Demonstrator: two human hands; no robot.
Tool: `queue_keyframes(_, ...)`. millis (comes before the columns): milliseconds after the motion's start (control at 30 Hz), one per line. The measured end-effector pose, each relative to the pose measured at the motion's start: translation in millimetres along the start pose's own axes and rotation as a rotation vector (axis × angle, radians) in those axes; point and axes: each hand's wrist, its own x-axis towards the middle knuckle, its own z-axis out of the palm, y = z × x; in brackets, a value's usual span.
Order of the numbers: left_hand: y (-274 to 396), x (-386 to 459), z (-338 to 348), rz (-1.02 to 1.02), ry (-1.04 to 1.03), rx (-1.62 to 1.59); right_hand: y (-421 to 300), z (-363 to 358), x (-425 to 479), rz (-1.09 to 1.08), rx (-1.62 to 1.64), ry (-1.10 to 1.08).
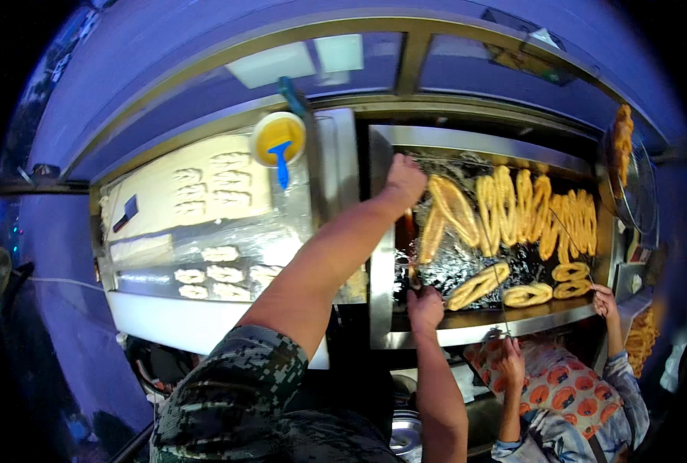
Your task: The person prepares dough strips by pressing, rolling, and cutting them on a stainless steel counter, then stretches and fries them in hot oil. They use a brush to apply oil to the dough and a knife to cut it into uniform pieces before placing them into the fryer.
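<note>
My left hand (406,178) reaches over the far left part of a steel fryer (381,278), its fingers curled down beside a pale fried dough strip (453,208). Nearer me, my right hand (425,309) is curled above the fryer's front left side, left of a looped dough stick (478,286). Whether either hand holds anything is hidden by the fingers and blur. Dark oil (436,278) fills the fryer. Several golden dough sticks (543,208) float in rows towards the right, and a smaller loop (527,295) lies near the front edge.
A co-worker's hands (512,362) work long thin sticks (498,283) over the fryer. Left stands a worktop with a dough sheet (146,173), dough pieces (223,273), a scraper (126,214) and a bowl (256,147) with a blue brush (281,165). A wire skimmer (639,185) hangs right.
</note>
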Motion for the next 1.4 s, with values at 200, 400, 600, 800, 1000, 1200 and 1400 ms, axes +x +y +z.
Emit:
queue_keyframes(200, -13, -128, -42, 0.089, 0.404, -0.875, -20, -69, -76, -0.033, 0.632, -0.133)
queue_keyframes(400, -107, -338, 77, -0.645, 0.758, -1.414, -52, -65, -160, -0.076, 0.745, -0.161)
queue_keyframes(600, -227, -447, 162, -1.049, 0.564, -1.148, -136, -28, -196, -0.222, 0.708, -0.302)
queue_keyframes(800, -227, -425, 157, -0.943, 0.516, -1.172, -203, -5, -195, -0.441, 0.538, -0.239)
queue_keyframes(1000, -200, -432, 90, -0.393, 0.447, -1.618, -249, 12, -181, -0.294, 0.782, -0.061)
queue_keyframes(1200, -172, -477, 8, -0.16, 0.223, -2.115, -265, -27, -199, 0.106, 1.595, -0.98)
queue_keyframes(1400, -145, -490, 32, -0.162, 0.058, -2.37, -241, -32, -229, 0.035, 1.659, -0.838)
